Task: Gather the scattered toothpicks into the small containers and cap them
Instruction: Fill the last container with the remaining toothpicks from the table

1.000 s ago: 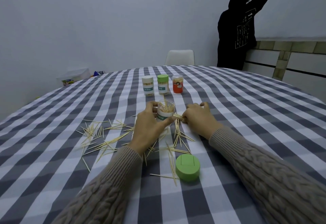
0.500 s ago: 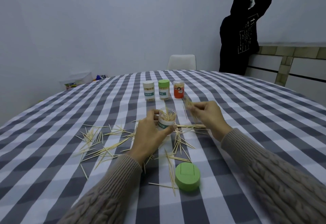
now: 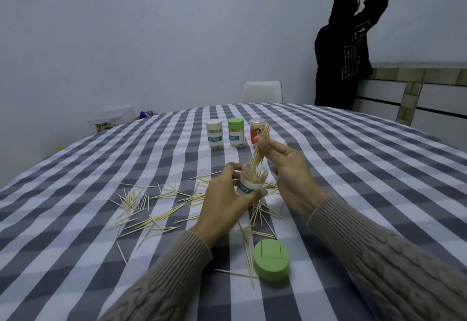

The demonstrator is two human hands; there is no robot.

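My left hand (image 3: 225, 200) grips an uncapped clear toothpick container (image 3: 250, 184) lifted slightly and tilted, partly filled. My right hand (image 3: 288, 169) pinches a bundle of toothpicks (image 3: 260, 151), its lower ends inside the container's mouth. Several loose toothpicks (image 3: 151, 216) lie scattered on the checked tablecloth to the left and under my hands. A green cap (image 3: 271, 260) lies on the cloth in front of me. Three capped containers stand further back: white-capped (image 3: 214, 133), green-capped (image 3: 236, 132) and orange (image 3: 255, 128).
The round table with grey-and-white checked cloth (image 3: 353, 169) fills the view. A white chair (image 3: 261, 92) stands at its far side. A person in black (image 3: 346, 50) stands at the back right by a wall. A plastic box (image 3: 113, 118) sits beyond the table's left.
My right hand lifted a bundle of toothpicks off the cloth, turned it upright and brought its ends into the container held by my left hand.
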